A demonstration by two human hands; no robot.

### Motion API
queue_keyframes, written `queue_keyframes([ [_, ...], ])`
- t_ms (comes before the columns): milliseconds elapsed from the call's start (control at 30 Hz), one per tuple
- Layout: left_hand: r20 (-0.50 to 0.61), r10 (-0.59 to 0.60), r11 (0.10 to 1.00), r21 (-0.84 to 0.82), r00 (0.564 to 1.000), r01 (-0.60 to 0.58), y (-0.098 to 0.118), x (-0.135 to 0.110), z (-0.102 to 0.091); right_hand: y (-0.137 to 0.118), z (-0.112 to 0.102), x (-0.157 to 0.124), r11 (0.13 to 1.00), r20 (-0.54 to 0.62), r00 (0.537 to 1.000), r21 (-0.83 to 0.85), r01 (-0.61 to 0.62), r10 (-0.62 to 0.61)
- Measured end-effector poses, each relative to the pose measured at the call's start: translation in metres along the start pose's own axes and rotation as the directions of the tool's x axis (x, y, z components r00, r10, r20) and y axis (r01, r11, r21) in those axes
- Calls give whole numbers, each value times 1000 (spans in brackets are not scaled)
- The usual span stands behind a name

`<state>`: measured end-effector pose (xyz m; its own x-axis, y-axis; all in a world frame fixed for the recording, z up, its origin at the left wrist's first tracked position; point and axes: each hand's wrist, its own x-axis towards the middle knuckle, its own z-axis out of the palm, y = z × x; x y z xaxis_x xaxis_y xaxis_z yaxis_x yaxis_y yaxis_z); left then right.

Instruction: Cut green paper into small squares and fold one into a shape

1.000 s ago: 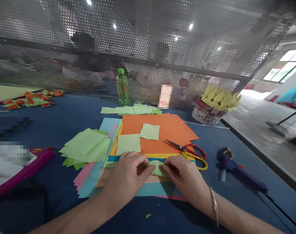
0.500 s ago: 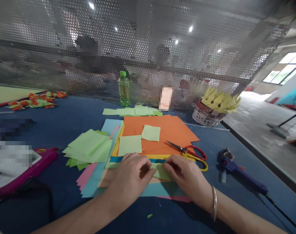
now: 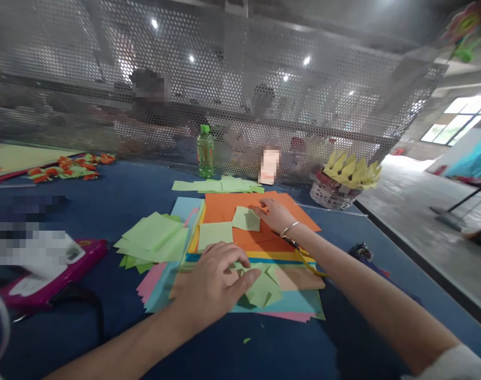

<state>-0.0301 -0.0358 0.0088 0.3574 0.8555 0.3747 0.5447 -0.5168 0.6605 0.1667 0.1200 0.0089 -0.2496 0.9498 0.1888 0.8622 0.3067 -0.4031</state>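
My left hand (image 3: 216,274) rests over the near part of the coloured paper stack. Its thumb and fingers are apart, and the thumb tip lies at the edge of a creased light-green paper (image 3: 264,290). Reaching forward, my right hand (image 3: 275,214) hovers over the orange paper (image 3: 224,203) with fingers apart. Its thumb is at the right edge of a small green paper square (image 3: 245,219); contact is unclear. Another green square (image 3: 215,236) lies to the left. Under my right forearm, the scissors (image 3: 309,261) are mostly hidden.
Left of the stack is a pile of green sheets (image 3: 151,237). Behind are green strips (image 3: 220,185), a green bottle (image 3: 205,153) and a pot with yellow paper points (image 3: 335,182). A magenta device (image 3: 62,279) lies left, a partly covered glue gun (image 3: 362,253) right.
My right hand has left the near green paper and moved forward to the small square. My left hand's fingers have loosened, and the creased paper now lies more in view.
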Motion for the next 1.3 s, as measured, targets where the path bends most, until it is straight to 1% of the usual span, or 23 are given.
queue_keyframes([
  [100, -56, -51, 998, -28, 997, 50, -7, 6, -4, -1, 6, 10, 996, 40, 999, 81, -27, 24],
  [200, -94, -119, 991, -70, 988, 113, -16, 11, -8, -1, -2, 6, 972, 8, 998, 225, -64, 64],
  [267, -115, -180, 977, -134, 977, 164, -21, 15, -8, -2, -13, -5, 933, -33, 995, 351, -79, 97],
  [367, -126, -296, 921, -299, 947, 249, -26, 19, -7, -7, -26, -34, 829, -49, 991, 553, -79, 127],
  [467, -56, -378, 823, -478, 924, 308, -25, 23, -5, -16, -31, -70, 701, 10, 992, 707, -93, 122],
  [567, 63, -387, 720, -602, 920, 345, -21, 23, -3, -25, -28, -100, 593, 68, 992, 796, -120, 109],
  [633, 129, -379, 706, -599, 916, 377, -18, 22, -2, -28, -24, -111, 541, 98, 989, 829, -142, 109],
  [700, 155, -382, 731, -552, 911, 401, -16, 21, -2, -28, -21, -116, 506, 121, 986, 847, -161, 111],
  [767, 138, -382, 761, -514, 914, 396, -15, 19, -2, -27, -19, -117, 488, 134, 985, 856, -171, 111],
  [833, 110, -363, 778, -511, 925, 366, -15, 18, -3, -24, -18, -116, 482, 135, 985, 859, -171, 109],
  [1000, 83, -308, 789, -535, 948, 303, -22, 16, -2, -20, -15, -116, 488, 132, 986, 857, -163, 98],
  [1100, 74, -307, 800, -520, 949, 299, -25, 16, -2, -20, -14, -117, 500, 132, 987, 851, -160, 91],
  [1300, 58, -317, 799, -521, 947, 300, -22, 17, -3, -21, -16, -119, 514, 134, 988, 844, -155, 77],
])
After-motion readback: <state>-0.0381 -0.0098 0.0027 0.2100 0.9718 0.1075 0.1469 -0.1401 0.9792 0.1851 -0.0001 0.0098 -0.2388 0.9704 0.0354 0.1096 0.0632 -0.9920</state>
